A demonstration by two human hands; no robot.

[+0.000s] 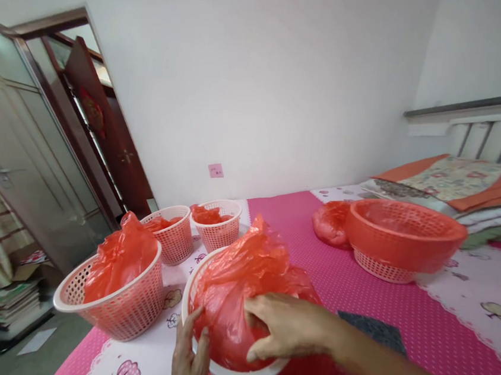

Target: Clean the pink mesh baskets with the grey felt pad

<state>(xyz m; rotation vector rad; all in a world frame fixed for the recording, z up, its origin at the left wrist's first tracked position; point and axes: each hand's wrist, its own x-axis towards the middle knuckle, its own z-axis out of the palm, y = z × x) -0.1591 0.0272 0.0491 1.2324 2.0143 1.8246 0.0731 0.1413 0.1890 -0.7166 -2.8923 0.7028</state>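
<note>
I saw my right hand (283, 328) spread flat on the red plastic bag (245, 276) bulging up from the tilted basket (231, 373), whose near rim my left hand (190, 360) pinched.

A plain white wall (261, 81) runs behind a bed (442, 327) spread with pink dotted cloth, folded blankets (456, 185) stacked by its slatted headboard (497, 139). At the left a dark wooden door (105, 124) stands open beside a glass panel (17, 145), with books (12, 302) piled on the floor.
</note>
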